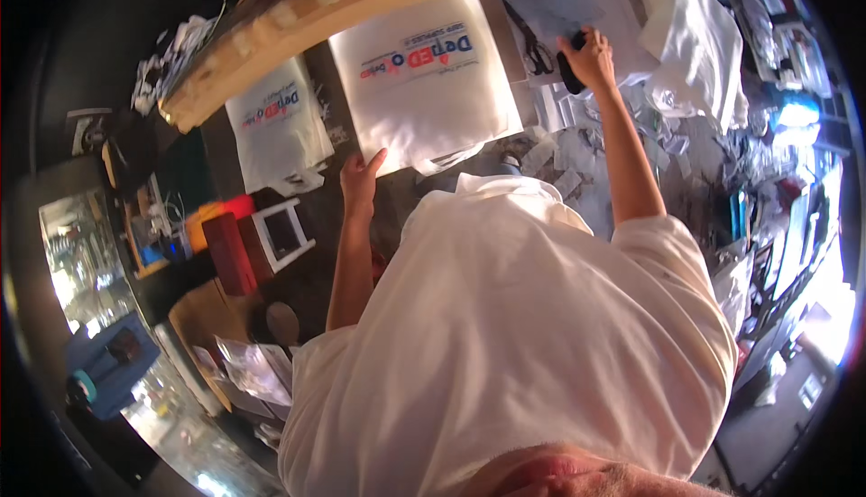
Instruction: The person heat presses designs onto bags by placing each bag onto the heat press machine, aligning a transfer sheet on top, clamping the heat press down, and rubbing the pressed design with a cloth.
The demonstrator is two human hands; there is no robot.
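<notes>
A white printed bag (487,100) with red and blue print lies flat on the dark table in front of me. At its near left corner, my left hand (359,183) grips the edge, thumb on top. My right hand (593,59), farther right, is closed around a dark elongated object (570,73); its kind cannot be made out. Just left of that hand lies a pair of black-handled scissors (538,57) on a greyish sheet (622,19). Left of the large bag rests a stack of smaller white printed bags (266,141).
A long wooden beam (397,1) crosses the far side of the table. White cloth (695,37) hangs at the far right. Scraps (577,159) litter the floor below the table's right part. A white-framed stool (284,234) and a red box (230,253) stand at left.
</notes>
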